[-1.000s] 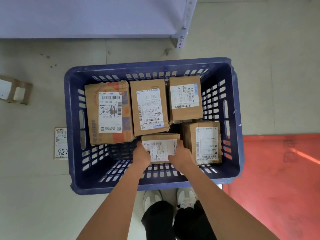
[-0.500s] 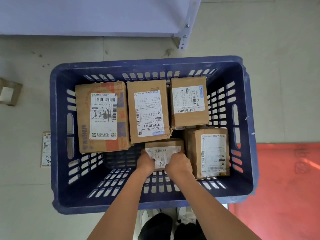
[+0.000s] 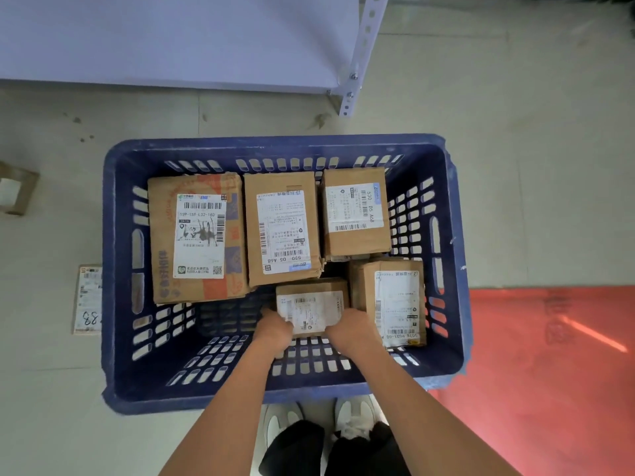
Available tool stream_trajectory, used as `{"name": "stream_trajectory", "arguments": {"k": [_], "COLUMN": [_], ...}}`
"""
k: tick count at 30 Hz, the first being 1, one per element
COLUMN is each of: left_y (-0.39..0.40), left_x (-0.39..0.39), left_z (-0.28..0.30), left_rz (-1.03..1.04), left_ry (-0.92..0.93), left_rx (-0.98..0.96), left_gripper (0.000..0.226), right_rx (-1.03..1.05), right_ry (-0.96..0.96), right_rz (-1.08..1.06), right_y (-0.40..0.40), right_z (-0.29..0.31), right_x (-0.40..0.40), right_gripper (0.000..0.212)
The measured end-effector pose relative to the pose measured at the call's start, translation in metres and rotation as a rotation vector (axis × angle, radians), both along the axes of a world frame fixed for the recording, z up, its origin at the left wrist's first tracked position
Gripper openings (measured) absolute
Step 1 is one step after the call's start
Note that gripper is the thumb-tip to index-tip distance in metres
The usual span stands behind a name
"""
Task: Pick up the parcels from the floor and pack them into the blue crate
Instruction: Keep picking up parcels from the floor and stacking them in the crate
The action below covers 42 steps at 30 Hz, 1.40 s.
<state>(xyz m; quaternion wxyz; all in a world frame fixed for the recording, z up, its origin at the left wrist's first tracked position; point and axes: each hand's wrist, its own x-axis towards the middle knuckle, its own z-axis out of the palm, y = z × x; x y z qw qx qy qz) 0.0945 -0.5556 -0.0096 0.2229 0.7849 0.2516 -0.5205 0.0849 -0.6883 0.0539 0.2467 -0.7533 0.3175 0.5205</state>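
Both hands reach down into the blue crate point(image 3: 113, 269) and hold a small parcel point(image 3: 311, 304) between them. The left hand point(image 3: 275, 329) grips its near left corner with the fingers curled round the edge, and the right hand point(image 3: 350, 326) grips its near right corner in the same way, so each grip is closed on the box. The small parcel lies label up, near the middle of the crate, just near of the middle parcel point(image 3: 281, 228) and touching or just beside the right parcel point(image 3: 395, 304), which stands along the crate's right wall; whether it rests on the crate floor cannot be told. Along the far wall three boxes lie side by side, label up: a large parcel point(image 3: 197, 237) with orange print on the left, the middle parcel, and the far right parcel point(image 3: 355, 213) in the far right corner. The near left part of the crate shows its slotted floor. On the floor outside, a flat parcel point(image 3: 87, 298) with a white label lies just beside the crate's left wall, partly hidden by the rim, and a brown box point(image 3: 15, 188) sits further left at the frame edge. A white shelf point(image 3: 171, 39) stands beyond the crate, and a red mat point(image 3: 556, 372) covers the floor to the near right. The person's white shoes point(image 3: 350, 417) show near the crate's near wall.
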Motion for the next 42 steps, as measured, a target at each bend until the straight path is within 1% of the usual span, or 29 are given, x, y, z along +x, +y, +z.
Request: {"name": "stream_trajectory", "arguments": {"k": [3,5,7,9,11,13,16,19,22,24,27,32,37,42], "left_y": [0.007,0.013,0.022,0.032,0.045,0.062,0.095,0.139,0.199,0.242,0.303,0.381,0.416,0.414], "left_x": [-0.013,-0.019,-0.021,-0.021,-0.016,-0.008,0.004,0.019,0.028,0.030,0.027,0.024,0.021,0.022], "left_z": [0.036,0.065,0.098,0.129,0.156,0.182,0.216,0.241,0.260,0.267,0.273,0.273,0.244,0.180], "left_rz": [-0.113,-0.141,-0.083,0.028,0.159,0.250,0.310,0.336,0.416,0.429,0.389,0.384,0.387,0.340], "left_ry": [-0.073,-0.096,-0.095,-0.133,-0.197,-0.246,-0.303,-0.353,-0.377,-0.390,-0.390,-0.410,-0.392,-0.396], "left_rx": [-0.055,-0.082,-0.096,-0.119,-0.149,-0.178,-0.214,-0.242,-0.249,-0.219,-0.199,-0.182,-0.187,-0.226], "left_gripper": [0.056,0.055,0.056,0.055,0.052,0.049,0.046,0.045,0.043,0.044,0.047,0.047,0.048,0.057], "right_rx": [-0.005,0.005,0.019,0.051,0.113,0.163,0.206,0.234,0.277,0.309,0.345,0.332,0.313,0.257], "right_ry": [-0.014,-0.016,-0.005,-0.016,-0.065,-0.124,-0.178,-0.231,-0.265,-0.280,-0.325,-0.356,-0.381,-0.354], "right_rz": [0.020,0.005,0.014,0.013,-0.012,-0.087,-0.224,-0.280,-0.324,-0.345,-0.352,-0.384,-0.376,-0.360], "right_y": [0.001,0.006,0.013,0.025,0.041,0.062,0.102,0.152,0.214,0.255,0.312,0.373,0.398,0.402], "right_z": [0.032,0.055,0.083,0.109,0.131,0.153,0.182,0.196,0.208,0.217,0.225,0.224,0.198,0.137], "right_x": [-0.002,-0.003,-0.006,-0.011,-0.013,-0.013,-0.005,0.009,0.022,0.027,0.030,0.032,0.039,0.034], "right_gripper": [0.017,0.020,0.026,0.037,0.047,0.055,0.061,0.063,0.068,0.073,0.075,0.077,0.072,0.072]}}
